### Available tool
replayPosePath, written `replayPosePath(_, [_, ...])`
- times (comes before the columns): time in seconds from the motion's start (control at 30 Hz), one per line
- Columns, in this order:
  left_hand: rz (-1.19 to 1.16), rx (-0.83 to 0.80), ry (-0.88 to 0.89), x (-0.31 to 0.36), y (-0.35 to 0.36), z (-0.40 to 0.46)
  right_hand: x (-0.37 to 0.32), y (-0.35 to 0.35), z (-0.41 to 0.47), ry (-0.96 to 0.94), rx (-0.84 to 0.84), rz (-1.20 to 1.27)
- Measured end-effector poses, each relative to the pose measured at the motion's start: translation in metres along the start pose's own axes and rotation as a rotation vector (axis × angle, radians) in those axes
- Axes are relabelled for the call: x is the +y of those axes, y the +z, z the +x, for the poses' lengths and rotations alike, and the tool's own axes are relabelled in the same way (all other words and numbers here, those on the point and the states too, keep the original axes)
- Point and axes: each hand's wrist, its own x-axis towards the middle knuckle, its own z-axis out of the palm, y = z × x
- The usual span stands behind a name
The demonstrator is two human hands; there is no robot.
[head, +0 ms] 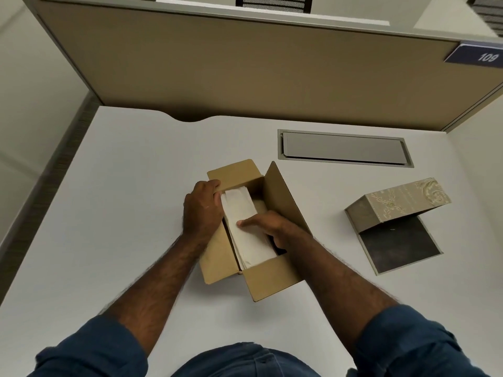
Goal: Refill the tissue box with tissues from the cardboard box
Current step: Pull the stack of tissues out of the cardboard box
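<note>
An open brown cardboard box (272,280) sits mid-table with its flaps spread out. Inside it lies a white stack of tissues (246,238), its top showing. My left hand (200,210) grips the stack's left long side, fingers tucked down between tissues and box wall. My right hand (268,223) holds the stack's right side, thumb flat on top and fingers down inside the box. To the right stands the patterned beige tissue box (405,202), tipped up with its dark hinged bottom flap (400,244) lying open on the table.
A grey cable-tray lid (343,148) is set into the white table (122,186) behind the boxes. A tan partition wall (245,72) closes off the back, with a "109" plate (485,57) at the right.
</note>
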Motion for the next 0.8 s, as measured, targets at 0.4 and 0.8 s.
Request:
replayPosePath(0.4, [0.012, -0.009, -0.018, -0.003, 0.002, 0.001, -0.011, 0.001, 0.002, 0.086, -0.044, 0.005])
replayPosePath(0.8, [0.044, 0.001, -0.001, -0.004, 0.004, 0.000, -0.002, 0.007, 0.008, 0.010, -0.019, -0.027])
